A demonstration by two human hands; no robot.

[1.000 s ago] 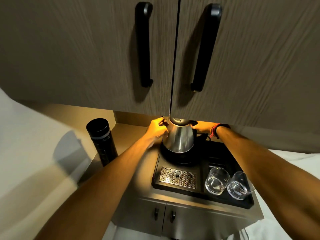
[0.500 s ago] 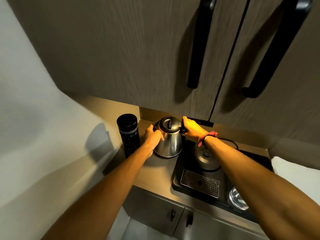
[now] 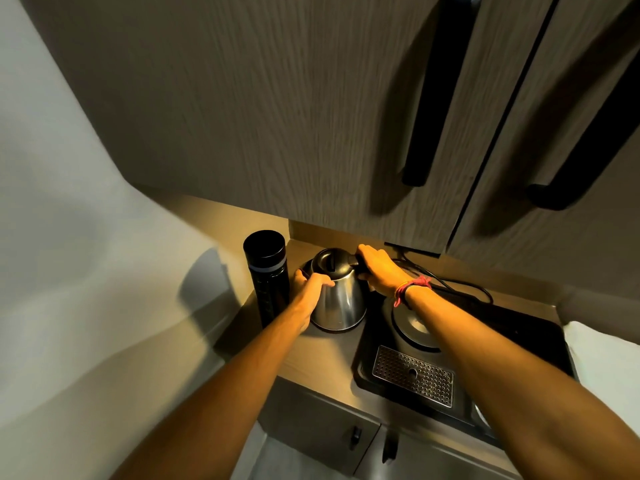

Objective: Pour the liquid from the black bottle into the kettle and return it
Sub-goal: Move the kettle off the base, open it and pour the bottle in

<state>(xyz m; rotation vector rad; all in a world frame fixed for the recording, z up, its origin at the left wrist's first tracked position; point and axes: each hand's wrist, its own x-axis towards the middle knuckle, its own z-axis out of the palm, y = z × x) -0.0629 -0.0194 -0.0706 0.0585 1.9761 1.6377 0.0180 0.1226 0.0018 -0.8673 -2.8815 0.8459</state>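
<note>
One black bottle (image 3: pixel 266 275) stands left of centre in the frame, and one steel kettle (image 3: pixel 337 294) sits just right of it. Two hands are in view: the left hand (image 3: pixel 308 289) and the right hand (image 3: pixel 377 271), both at the kettle. One round kettle base (image 3: pixel 414 327) and one perforated drip grate (image 3: pixel 414 375) lie on one black tray (image 3: pixel 540 341) at lower right. Two long black handles (image 3: pixel 440 91) hang on the upper cabinet doors at upper right; two small knobs (image 3: pixel 355 438) show on the lower doors at the bottom edge. One red wristband (image 3: pixel 412 289) circles the right wrist
</note>
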